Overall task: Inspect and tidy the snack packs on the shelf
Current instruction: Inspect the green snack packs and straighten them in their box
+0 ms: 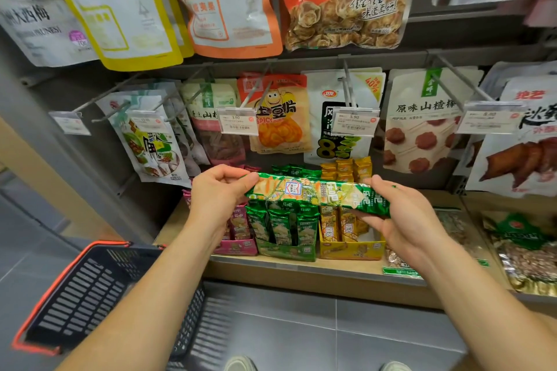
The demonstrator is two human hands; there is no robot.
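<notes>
- We face a shop rack standing on a grey tiled floor [301, 325], with a wooden shelf [271, 265] below rows of hooks.
- Nearest, low on our left, a black basket [90, 289] with an orange rim shows blurred. Two shoe tips [241, 364] are cut off by the bottom edge.
- Our left hand [215, 193] pinches the left end of a long snack pack [316, 193], thumb and fingers curled onto it. Our right hand [404, 214] grips the right end, fingers wrapped underneath and thumb on top.
- The pack lies roughly level in the air, above the boxes on the shelf. It is glossy green with pale snack pictures and a white emblem near the middle. Its writing is too smeared to read.
- Beneath it stand a pink box [236, 245], a green box [284, 250] and a yellow box [349, 248] of small upright packs, partly hidden by our hands.
- Behind, one price tag [238, 120] reads 3.00 and another tag [354, 123] reads 5.90. A yellow hanging pack [280, 129] says "SPICY" and a white hanging pack [422, 120] says "原味山楂棒".
- The topmost packs are cut off by the frame. One grey pack [33, 30] shows "PRUNES".
</notes>
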